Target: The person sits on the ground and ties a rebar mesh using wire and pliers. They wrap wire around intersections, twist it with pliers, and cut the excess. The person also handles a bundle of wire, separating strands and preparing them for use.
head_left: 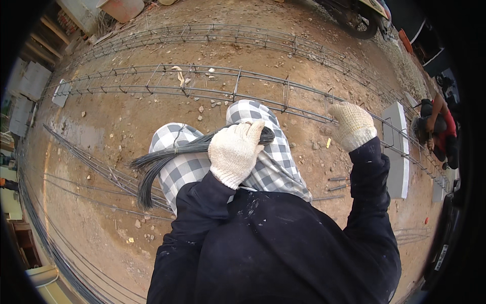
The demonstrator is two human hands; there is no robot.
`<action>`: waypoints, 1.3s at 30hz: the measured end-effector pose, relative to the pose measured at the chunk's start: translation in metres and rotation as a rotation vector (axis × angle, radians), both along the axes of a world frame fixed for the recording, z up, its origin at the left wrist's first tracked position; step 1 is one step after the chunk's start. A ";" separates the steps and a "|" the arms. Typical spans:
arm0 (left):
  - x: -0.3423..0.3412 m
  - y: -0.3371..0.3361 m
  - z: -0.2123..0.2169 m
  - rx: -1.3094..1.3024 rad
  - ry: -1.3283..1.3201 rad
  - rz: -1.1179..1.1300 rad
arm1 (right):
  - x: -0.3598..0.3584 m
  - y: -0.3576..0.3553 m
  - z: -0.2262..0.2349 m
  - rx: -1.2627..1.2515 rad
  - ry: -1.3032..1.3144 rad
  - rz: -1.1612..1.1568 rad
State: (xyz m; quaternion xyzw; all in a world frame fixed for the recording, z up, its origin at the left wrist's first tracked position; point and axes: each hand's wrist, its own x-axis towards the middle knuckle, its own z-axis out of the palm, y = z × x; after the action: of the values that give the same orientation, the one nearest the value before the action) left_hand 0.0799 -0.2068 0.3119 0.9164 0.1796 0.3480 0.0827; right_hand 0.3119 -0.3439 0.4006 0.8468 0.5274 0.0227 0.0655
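Note:
My left hand (235, 152), in a cream knit glove, is wrapped round a bundle of dark tie wire (190, 148). The bundle lies across my knees in checked trousers (177, 177), its loose ends fanning out to the left. Further right, my right hand (353, 121), gloved alike, is at the nearer rebar cage (236, 83), beside its lower bar. Its fingers are curled in; whatever they grip is hidden by the glove. That cage, long bars with square stirrups, runs from left to right in front of my knees.
A second rebar cage (266, 38) lies beyond. Pale blocks (398, 172) (62, 93) stand under the nearer cage's ends. Loose rods (91, 158) lie at left. A person in red (445, 126) crouches at right. A motorcycle (362, 25) stands far right, a bucket (121, 9) far left.

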 end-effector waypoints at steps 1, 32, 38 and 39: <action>-0.002 -0.002 0.003 -0.001 -0.011 0.014 | -0.011 0.001 -0.015 0.115 0.097 0.071; -0.184 -0.040 0.014 -0.320 -0.378 0.785 | -0.158 0.063 -0.088 0.480 0.549 1.155; -0.160 0.002 0.043 -0.040 -0.142 0.410 | -0.158 0.074 -0.087 0.538 0.637 1.178; -0.156 0.009 0.046 -0.126 -0.086 0.347 | -0.156 0.078 -0.087 0.566 0.664 1.183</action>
State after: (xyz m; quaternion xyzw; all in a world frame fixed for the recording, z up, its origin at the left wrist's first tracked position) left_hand -0.0758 -0.1983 0.3579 0.8489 0.3529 0.3839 0.0861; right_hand 0.1558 -0.2656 0.3131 0.3671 0.8623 -0.0680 -0.3421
